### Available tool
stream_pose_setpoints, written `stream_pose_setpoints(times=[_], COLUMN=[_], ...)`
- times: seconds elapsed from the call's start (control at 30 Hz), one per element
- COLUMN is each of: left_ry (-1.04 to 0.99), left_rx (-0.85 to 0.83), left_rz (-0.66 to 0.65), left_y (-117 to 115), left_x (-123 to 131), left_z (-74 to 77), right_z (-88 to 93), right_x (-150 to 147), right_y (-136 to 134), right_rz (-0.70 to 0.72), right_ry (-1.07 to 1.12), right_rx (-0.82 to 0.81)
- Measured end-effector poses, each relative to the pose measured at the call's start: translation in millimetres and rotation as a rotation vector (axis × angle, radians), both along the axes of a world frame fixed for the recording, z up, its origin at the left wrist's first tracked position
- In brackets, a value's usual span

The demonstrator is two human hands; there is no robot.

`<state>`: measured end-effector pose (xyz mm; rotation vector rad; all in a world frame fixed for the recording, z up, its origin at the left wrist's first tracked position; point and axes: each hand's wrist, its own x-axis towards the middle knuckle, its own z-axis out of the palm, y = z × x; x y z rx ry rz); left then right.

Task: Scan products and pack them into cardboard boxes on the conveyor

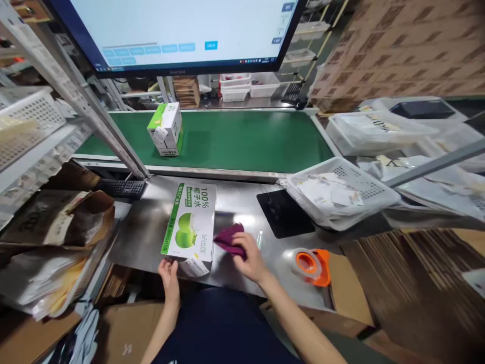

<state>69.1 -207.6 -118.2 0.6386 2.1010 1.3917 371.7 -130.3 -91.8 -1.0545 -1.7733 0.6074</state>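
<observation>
A white and green coconut water carton (191, 217) lies on the metal bench, with green coconuts printed on its upper face and a white label at its near end. My left hand (169, 275) grips the carton's near left corner, its thumb and fingers closed at the edge. Just right of the carton, my right hand (249, 257) is closed around a crumpled dark purple cloth (230, 238). One end of the cloth reaches the carton's right side.
Behind the bench runs a green conveyor belt (242, 136) carrying another carton (166, 129). To the right are a mouse pad (284, 213), an orange tape dispenser (322, 268) and a white basket of papers (341, 194). A monitor (182, 30) hangs above; a keyboard (121, 188) sits left.
</observation>
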Motion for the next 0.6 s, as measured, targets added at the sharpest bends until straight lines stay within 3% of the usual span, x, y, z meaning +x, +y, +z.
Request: stream_pose_setpoints(times=[0.1, 0.2, 0.3, 0.37, 0.43, 0.5, 0.6], left_ry=[-0.009, -0.041, -0.106, -0.160, -0.227, -0.310, -0.418], left_rx=[0.070, 0.028, -0.029, -0.054, -0.064, -0.061, -0.086], left_rz=[-0.274, -0.452, -0.532, -0.562, -0.579, -0.611, -0.648], left_y=[-13, -14, -11, -10, -9, -8, -4], left_x=[9, 12, 8, 5, 2, -1, -10], left_z=[-3.9, 5.2, 19.3, 26.8, 31.6, 34.3, 38.7], right_z=[45.0, 60.8, 66.9, 69.6, 66.8, 55.3, 26.4], right_x=[-96, -168, -188, -178, -158, -137, -110], right_y=[25, 70, 140, 189, 219, 216, 149], right_rz=[0.545, 0.783, 0.639, 0.386, 0.171, 0.068, 0.116], right_ry=[-0.343, -0.607, -0.695, -0.718, -0.703, -0.663, -0.556], right_rx=[0.189, 0.232, 0.086, -0.046, -0.116, -0.143, -0.096])
